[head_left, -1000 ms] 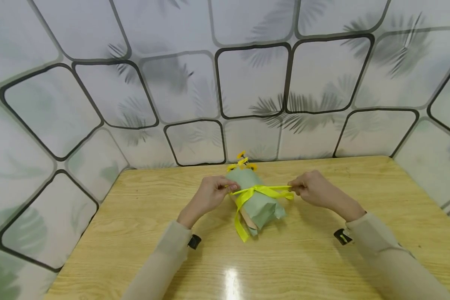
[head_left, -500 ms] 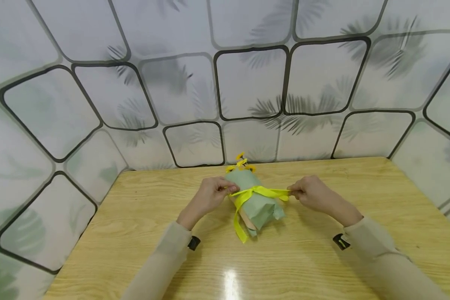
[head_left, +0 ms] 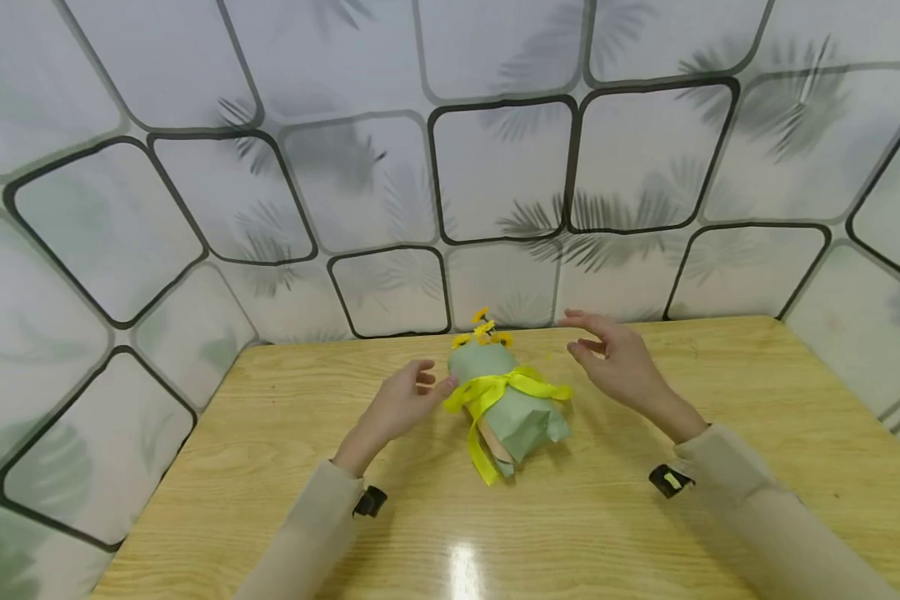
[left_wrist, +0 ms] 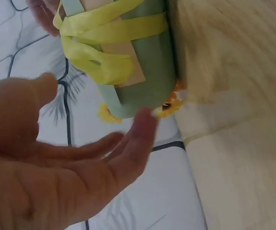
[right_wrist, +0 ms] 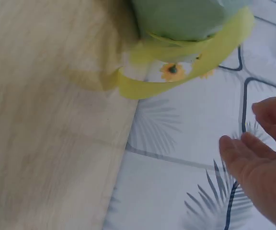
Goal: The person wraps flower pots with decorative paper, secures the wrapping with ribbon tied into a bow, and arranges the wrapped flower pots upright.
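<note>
A small bouquet wrapped in green paper (head_left: 528, 427) lies on the wooden table, its yellow flowers (head_left: 483, 332) pointing toward the wall. Around its middle a yellow ribbon (head_left: 487, 390) is tied in a bow, with one tail hanging toward the near side. My left hand (head_left: 401, 404) is just left of the bow, fingers loosely bent and holding nothing. In the left wrist view the ribbon loops (left_wrist: 99, 62) stand apart from that hand. My right hand (head_left: 618, 362) hovers right of the bouquet, its fingers spread and free of the ribbon end (right_wrist: 143, 89).
The wooden table (head_left: 270, 467) reaches back to a wall covering (head_left: 502, 175) with dark rounded frames and leaf prints. Dark wrist devices show at the left cuff (head_left: 369, 502) and the right cuff (head_left: 671, 481).
Both hands have let go of the ribbon they were pulling taut. The left hand has drawn back slightly left; the right has lifted away, and the ribbon ends now hang loose.
</note>
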`<act>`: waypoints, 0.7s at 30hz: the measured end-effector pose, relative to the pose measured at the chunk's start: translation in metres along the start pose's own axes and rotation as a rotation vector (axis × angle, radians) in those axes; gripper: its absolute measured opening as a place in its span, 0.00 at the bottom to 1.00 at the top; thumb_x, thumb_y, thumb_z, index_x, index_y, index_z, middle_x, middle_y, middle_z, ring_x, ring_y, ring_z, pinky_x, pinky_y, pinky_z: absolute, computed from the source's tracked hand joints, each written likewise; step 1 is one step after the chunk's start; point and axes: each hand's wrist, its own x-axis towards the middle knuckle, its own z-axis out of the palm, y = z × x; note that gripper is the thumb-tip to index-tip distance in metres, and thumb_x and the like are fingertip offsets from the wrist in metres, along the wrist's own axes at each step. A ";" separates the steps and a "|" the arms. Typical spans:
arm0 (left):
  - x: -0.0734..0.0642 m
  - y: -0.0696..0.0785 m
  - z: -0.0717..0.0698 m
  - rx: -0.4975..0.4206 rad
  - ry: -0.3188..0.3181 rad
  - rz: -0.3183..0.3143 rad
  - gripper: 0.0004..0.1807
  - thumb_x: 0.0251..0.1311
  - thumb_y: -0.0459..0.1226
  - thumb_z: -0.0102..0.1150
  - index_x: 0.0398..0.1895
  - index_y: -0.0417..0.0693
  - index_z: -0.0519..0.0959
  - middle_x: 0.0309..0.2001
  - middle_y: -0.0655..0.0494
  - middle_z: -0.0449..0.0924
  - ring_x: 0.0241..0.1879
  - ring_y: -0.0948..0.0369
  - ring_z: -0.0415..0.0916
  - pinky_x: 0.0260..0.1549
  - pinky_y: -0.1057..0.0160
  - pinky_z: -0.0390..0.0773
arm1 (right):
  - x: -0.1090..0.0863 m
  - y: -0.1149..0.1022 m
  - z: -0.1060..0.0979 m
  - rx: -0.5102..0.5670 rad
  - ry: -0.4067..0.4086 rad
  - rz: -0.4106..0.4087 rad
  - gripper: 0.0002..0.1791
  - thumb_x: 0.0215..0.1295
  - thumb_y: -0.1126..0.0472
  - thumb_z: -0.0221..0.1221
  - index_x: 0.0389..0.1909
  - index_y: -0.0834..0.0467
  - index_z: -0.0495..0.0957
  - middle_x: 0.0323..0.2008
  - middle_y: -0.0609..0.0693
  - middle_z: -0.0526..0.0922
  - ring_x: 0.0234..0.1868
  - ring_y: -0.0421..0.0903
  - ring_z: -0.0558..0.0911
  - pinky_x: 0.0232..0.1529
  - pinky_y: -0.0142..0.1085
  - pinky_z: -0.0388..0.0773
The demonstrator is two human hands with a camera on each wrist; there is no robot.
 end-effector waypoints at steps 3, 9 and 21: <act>-0.005 -0.005 0.002 -0.047 -0.154 -0.082 0.40 0.74 0.59 0.51 0.73 0.36 0.67 0.57 0.41 0.82 0.55 0.49 0.82 0.54 0.48 0.83 | -0.010 -0.003 0.006 -0.015 -0.093 -0.014 0.11 0.72 0.67 0.61 0.51 0.59 0.85 0.52 0.56 0.87 0.50 0.53 0.87 0.47 0.42 0.87; -0.005 -0.003 0.021 -0.231 -0.309 -0.109 0.39 0.74 0.59 0.51 0.68 0.34 0.69 0.53 0.44 0.85 0.51 0.55 0.83 0.52 0.56 0.84 | -0.022 -0.013 0.017 -0.016 -0.259 -0.061 0.09 0.71 0.62 0.63 0.49 0.57 0.86 0.41 0.49 0.90 0.38 0.40 0.86 0.36 0.31 0.83; 0.011 0.010 0.044 -0.324 -0.262 -0.150 0.42 0.70 0.62 0.54 0.72 0.37 0.64 0.62 0.41 0.75 0.48 0.55 0.80 0.45 0.56 0.86 | -0.031 -0.002 0.003 0.094 -0.429 0.191 0.13 0.77 0.60 0.56 0.55 0.61 0.82 0.38 0.57 0.82 0.18 0.42 0.77 0.21 0.36 0.78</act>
